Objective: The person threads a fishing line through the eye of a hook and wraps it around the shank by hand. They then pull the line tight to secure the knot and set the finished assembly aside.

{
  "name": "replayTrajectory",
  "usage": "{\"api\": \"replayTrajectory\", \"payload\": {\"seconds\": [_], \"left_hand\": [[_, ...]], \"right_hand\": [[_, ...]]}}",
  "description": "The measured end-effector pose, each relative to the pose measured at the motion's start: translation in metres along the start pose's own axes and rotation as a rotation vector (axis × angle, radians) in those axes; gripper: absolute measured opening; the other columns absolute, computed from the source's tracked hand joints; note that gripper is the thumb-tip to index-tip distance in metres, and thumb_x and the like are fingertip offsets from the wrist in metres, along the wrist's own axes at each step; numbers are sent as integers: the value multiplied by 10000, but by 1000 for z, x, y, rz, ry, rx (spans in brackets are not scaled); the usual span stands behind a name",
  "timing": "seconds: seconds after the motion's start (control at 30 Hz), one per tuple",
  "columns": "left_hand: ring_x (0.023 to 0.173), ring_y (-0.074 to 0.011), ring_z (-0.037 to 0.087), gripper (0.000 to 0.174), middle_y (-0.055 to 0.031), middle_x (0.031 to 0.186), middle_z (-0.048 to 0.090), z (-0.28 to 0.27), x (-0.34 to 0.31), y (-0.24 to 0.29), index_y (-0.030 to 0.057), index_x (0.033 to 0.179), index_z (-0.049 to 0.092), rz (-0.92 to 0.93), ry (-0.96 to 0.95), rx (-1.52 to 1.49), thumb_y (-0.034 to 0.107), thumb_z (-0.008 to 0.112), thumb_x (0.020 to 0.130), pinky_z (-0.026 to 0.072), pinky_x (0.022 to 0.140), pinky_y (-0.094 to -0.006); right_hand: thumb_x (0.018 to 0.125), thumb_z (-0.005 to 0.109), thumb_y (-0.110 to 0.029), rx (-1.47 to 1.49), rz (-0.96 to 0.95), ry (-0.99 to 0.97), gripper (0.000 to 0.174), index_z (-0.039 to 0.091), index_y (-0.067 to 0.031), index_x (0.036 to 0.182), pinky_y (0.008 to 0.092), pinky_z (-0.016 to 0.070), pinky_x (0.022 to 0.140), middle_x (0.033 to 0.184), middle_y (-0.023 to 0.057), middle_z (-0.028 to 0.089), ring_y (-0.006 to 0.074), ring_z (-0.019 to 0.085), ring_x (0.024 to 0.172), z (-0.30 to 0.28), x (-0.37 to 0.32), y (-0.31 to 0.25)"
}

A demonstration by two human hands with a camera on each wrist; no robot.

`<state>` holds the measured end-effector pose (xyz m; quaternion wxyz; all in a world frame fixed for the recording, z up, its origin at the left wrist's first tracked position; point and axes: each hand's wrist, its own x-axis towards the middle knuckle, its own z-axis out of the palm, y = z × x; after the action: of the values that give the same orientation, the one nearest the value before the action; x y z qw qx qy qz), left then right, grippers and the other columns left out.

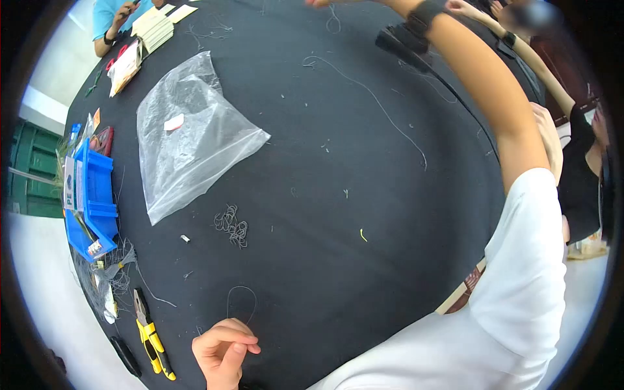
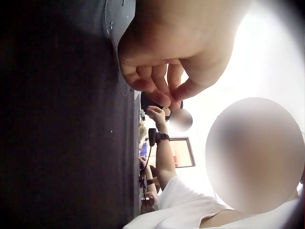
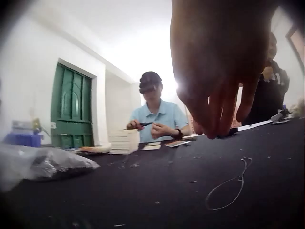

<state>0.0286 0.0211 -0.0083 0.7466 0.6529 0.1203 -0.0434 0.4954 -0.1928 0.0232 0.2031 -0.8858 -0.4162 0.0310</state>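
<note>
Low in the head view, my left hand (image 1: 224,351) pinches between thumb and fingers a thin grey line, whose loop (image 1: 242,288) stands up beyond the knuckles. The left wrist view shows the same hand (image 2: 176,43) from behind, thumb tip against the fingertips. My right arm (image 1: 494,97) stretches far across the table, its hand (image 1: 344,2) cut off by the top edge. In the right wrist view the right hand (image 3: 221,67) points its fingers down at the black tabletop, beside a small dark thing (image 3: 232,131); its thumb is hidden, so I cannot tell whether it grips this.
A clear plastic bag (image 1: 188,136) lies on the black table (image 1: 312,260), near a pile of short grey line pieces (image 1: 232,226). Yellow-black pliers (image 1: 153,338) and a blue bin (image 1: 94,198) stand left. Another person (image 3: 157,114) works opposite, beside stacked cards (image 3: 124,142).
</note>
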Motion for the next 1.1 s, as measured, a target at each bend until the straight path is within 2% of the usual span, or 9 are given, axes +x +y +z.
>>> {"api": "replayTrajectory", "payload": {"seconds": [0.1, 0.13, 0.23, 0.27, 0.4, 0.6, 0.83, 0.9, 1.1], "left_hand": [[665, -140, 465, 128, -89, 730, 507, 0, -2, -2, -42, 836, 561, 12, -17, 11, 84, 538, 835, 356, 602, -224], [663, -144, 465, 131, -90, 736, 507, 0, -2, -1, -40, 838, 561, -4, -11, 20, 89, 538, 837, 357, 603, -228], [640, -148, 470, 128, -94, 719, 508, 4, -4, -3, -38, 821, 556, 2, 14, 28, 87, 528, 823, 366, 586, -235], [619, -144, 473, 120, -95, 691, 507, 5, -4, -10, -41, 801, 550, 38, 28, 25, 74, 517, 806, 371, 567, -235], [631, -136, 541, 101, -107, 732, 562, 3, -8, -15, -54, 811, 590, 82, 22, -18, -25, 494, 799, 437, 585, -229], [649, -113, 544, 119, -82, 764, 574, 2, -13, -13, -47, 857, 597, 113, 51, 58, 22, 509, 816, 435, 594, -215], [764, -88, 525, 308, -75, 934, 591, 9, -16, -10, -9, 1096, 526, 263, 224, 264, 182, 460, 863, 374, 624, -186], [850, -110, 547, 332, -116, 1042, 575, 9, -16, -10, -22, 1115, 513, 332, 168, 167, 203, 430, 885, 388, 638, -189], [792, -142, 584, 334, -144, 949, 610, 21, -33, -13, -39, 1037, 540, 259, -162, -1, 237, 404, 908, 410, 637, -209]], "right_hand": [[750, 599, -137, 126, 34, -365, 174, 632, 13, 831, 254, 452, 573, 704, 58, 621, 120, 570, 630, 13, -35, -42], [741, 622, -348, 42, 95, -362, 417, 583, -21, 997, 283, 469, 653, 843, 72, 605, 147, 587, 773, 32, -42, -39], [736, 629, -381, -99, 67, -153, 457, 577, -49, 1047, 318, 457, 674, 900, 116, 593, 200, 579, 756, 50, -69, -55], [722, 639, -347, -130, -15, -38, 395, 616, -33, 960, 308, 475, 675, 817, 118, 621, 183, 604, 741, 56, -76, -55], [742, 612, -181, 48, -60, -50, 218, 605, -32, 901, 277, 467, 619, 683, 69, 608, 160, 595, 667, 63, -76, -55], [794, 578, -210, 462, 74, -128, 154, 565, -56, 794, 189, 341, 484, 609, -33, 521, 40, 438, 518, 41, -105, -130], [797, 600, -197, 727, -165, -64, 136, 605, -61, 808, 180, 264, 430, 547, -84, 435, -6, 353, 483, 56, -176, -243], [822, 567, -100, 798, -189, -128, 83, 563, -18, 811, 170, 259, 456, 612, -80, 475, -18, 361, 542, 65, -195, -268], [813, 569, -83, 1022, -138, -194, 72, 566, -11, 811, 175, 263, 466, 548, -63, 459, -7, 363, 497, 96, -235, -305]]}}
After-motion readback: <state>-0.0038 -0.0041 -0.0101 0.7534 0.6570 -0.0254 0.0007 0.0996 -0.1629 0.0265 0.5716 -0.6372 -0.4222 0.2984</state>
